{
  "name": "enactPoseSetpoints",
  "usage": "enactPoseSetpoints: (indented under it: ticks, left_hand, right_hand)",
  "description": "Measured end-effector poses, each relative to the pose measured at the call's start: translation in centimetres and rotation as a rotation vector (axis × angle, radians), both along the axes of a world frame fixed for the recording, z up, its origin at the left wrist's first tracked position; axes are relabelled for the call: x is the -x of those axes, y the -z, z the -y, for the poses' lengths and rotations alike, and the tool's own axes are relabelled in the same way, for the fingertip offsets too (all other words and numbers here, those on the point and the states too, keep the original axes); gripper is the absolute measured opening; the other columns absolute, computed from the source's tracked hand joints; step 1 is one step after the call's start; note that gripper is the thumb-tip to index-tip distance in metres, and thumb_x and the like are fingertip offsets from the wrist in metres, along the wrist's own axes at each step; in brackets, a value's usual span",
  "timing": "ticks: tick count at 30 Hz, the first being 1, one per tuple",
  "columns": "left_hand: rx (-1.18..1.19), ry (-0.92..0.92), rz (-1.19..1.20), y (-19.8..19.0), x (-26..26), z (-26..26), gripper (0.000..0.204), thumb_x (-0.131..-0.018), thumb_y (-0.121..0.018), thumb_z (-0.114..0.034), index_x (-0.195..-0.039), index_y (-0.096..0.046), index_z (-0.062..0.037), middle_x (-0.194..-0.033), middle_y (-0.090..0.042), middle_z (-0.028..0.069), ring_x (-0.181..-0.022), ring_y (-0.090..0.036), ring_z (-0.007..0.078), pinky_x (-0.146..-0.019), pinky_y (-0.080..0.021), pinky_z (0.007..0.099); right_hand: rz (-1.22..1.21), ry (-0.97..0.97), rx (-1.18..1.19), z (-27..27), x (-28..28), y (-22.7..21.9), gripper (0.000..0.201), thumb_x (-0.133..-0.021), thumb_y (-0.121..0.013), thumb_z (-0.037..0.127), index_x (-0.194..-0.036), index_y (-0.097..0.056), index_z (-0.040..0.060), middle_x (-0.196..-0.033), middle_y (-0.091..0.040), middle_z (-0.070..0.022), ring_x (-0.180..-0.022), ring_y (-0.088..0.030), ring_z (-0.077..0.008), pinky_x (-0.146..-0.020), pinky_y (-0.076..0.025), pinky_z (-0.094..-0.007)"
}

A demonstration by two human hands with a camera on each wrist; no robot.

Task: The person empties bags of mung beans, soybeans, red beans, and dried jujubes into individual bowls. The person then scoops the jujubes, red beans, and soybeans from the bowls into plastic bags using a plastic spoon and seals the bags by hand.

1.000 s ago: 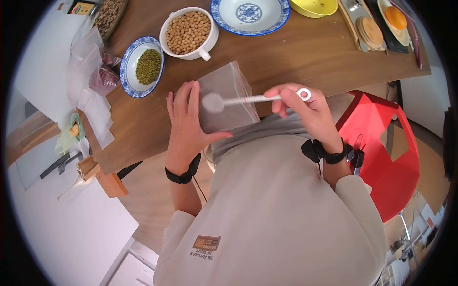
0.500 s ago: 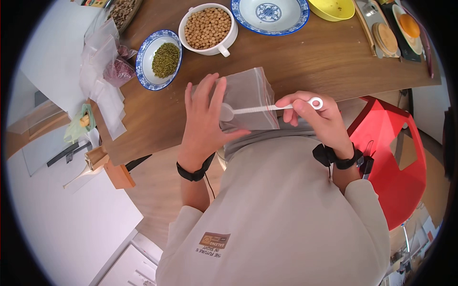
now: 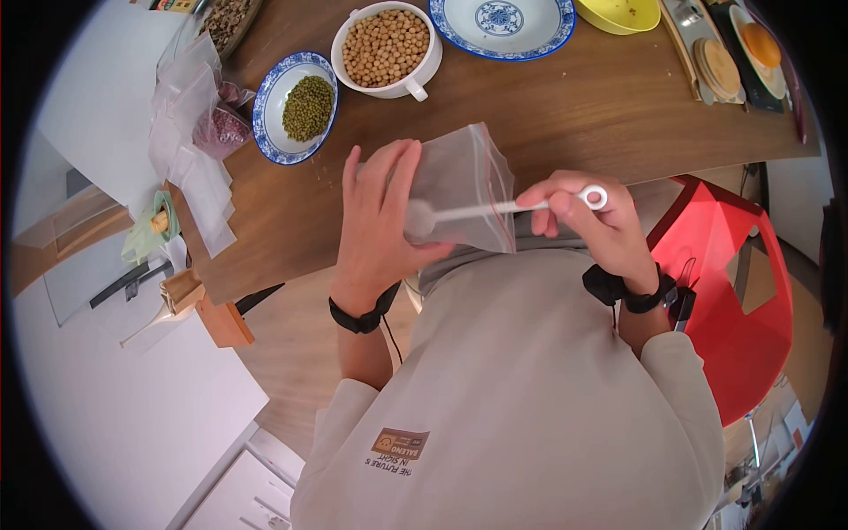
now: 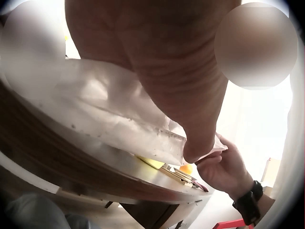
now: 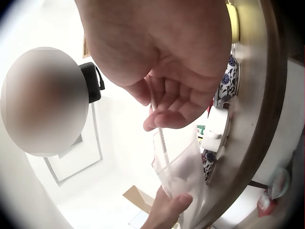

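Observation:
My left hand [image 3: 375, 234] holds a clear zip bag [image 3: 455, 172] by its closed end, the thumb along the near side and the fingers at the far side. The bag's zip mouth faces right. Between thumb and fingers, my right hand [image 3: 601, 230] pinches a white long-handled spoon [image 3: 534, 205] near the ring at its end. The spoon's bowl lies inside the bag, close to the left palm. From the right wrist view, the thin handle [image 5: 163, 147] runs down into the bag [image 5: 188, 164], with the left thumb pressed on the plastic.
Beyond the hands stand a blue-patterned dish [image 3: 268, 131] of green beans, a white cup [image 3: 430, 64] of chickpeas, a blue-rimmed plate [image 3: 539, 40] and a yellow bowl [image 3: 623, 19]. Plastic bags [image 3: 181, 132] lie at the table's left edge. A red chair [image 3: 720, 353] stands at right.
The head view has shifted, so everything sits further right in it. Both hands keep their holds; the bag's mouth now spreads a little wider, and the spoon bowl stays inside.

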State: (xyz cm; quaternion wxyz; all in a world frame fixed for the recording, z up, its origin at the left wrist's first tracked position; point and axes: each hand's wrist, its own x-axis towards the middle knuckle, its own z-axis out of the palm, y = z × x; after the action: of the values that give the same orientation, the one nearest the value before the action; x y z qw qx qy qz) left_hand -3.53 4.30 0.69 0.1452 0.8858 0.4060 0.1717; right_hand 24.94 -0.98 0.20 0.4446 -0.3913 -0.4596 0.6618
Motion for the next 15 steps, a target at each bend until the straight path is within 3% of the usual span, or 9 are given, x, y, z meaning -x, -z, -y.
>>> enactPoseSetpoints:
  ticks: [2, 5, 10, 12, 13, 15]
  left_hand:
    - [-0.03, -0.028, -0.014, 0.6, 0.7, -0.1, 0.11, -0.059, -0.095, -0.036, -0.151, -0.045, -0.0033, -0.146, -0.05, 0.0147, -0.135, -0.049, 0.0338, -0.119, -0.03, 0.0631]
    - [-0.059, -0.07, -0.037, 0.9, 1.4, -0.2, 0.108, -0.06, -0.096, -0.036, -0.15, -0.046, -0.0043, -0.145, -0.051, 0.0144, -0.133, -0.051, 0.0349, -0.12, -0.031, 0.0616]
    - [-0.053, -0.073, -0.027, -0.6, 0.7, 0.0, 0.099, -0.067, -0.093, -0.039, -0.149, -0.049, -0.0077, -0.144, -0.052, 0.0136, -0.132, -0.052, 0.0344, -0.118, -0.032, 0.0622]
    - [-0.125, 0.011, 0.017, -1.1, -0.2, 0.4, 0.078, -0.075, -0.087, -0.032, -0.144, -0.056, -0.0108, -0.144, -0.053, 0.0126, -0.132, -0.053, 0.0327, -0.118, -0.033, 0.0615]
    - [-0.13, -0.002, 0.018, -1.2, -0.7, 0.6, 0.078, -0.075, -0.087, -0.032, -0.144, -0.056, -0.0108, -0.144, -0.053, 0.0126, -0.132, -0.053, 0.0327, -0.118, -0.033, 0.0615]
    - [-0.248, 0.18, -0.023, -1.1, -1.9, 1.0, 0.054, -0.082, -0.077, -0.018, -0.135, -0.065, -0.0129, -0.142, -0.054, 0.0105, -0.132, -0.052, 0.0297, -0.117, -0.035, 0.0596]
  right_hand:
    - [0.134, 0.134, -0.013, -0.1, 0.1, 0.7, 0.026, -0.107, -0.058, 0.017, -0.113, -0.076, 0.0007, -0.083, -0.068, -0.0031, -0.075, -0.059, -0.0101, -0.069, -0.049, -0.0249]
    - [0.099, 0.189, 0.027, -0.2, -0.2, 0.7, 0.026, -0.108, -0.057, 0.018, -0.113, -0.076, 0.0007, -0.083, -0.068, -0.0019, -0.076, -0.059, -0.0094, -0.07, -0.049, -0.0246]
    - [0.07, 0.161, 0.027, -0.2, -0.2, 0.1, 0.027, -0.108, -0.057, 0.018, -0.113, -0.076, 0.0003, -0.083, -0.068, -0.0017, -0.077, -0.059, -0.0088, -0.072, -0.049, -0.0242]
    - [0.078, 0.146, 0.023, -0.2, 0.0, -0.2, 0.026, -0.108, -0.057, 0.018, -0.113, -0.076, -0.0001, -0.083, -0.068, -0.0018, -0.077, -0.059, -0.0088, -0.072, -0.05, -0.0242]
    - [0.081, 0.138, 0.013, -0.2, 0.2, -0.2, 0.026, -0.108, -0.057, 0.016, -0.113, -0.076, -0.0008, -0.083, -0.068, -0.0021, -0.077, -0.06, -0.009, -0.072, -0.05, -0.0244]
    - [0.09, 0.107, -0.01, -0.2, 0.8, -0.3, 0.026, -0.108, -0.056, 0.015, -0.113, -0.075, -0.0014, -0.083, -0.068, -0.0024, -0.078, -0.061, -0.0091, -0.071, -0.051, -0.0246]
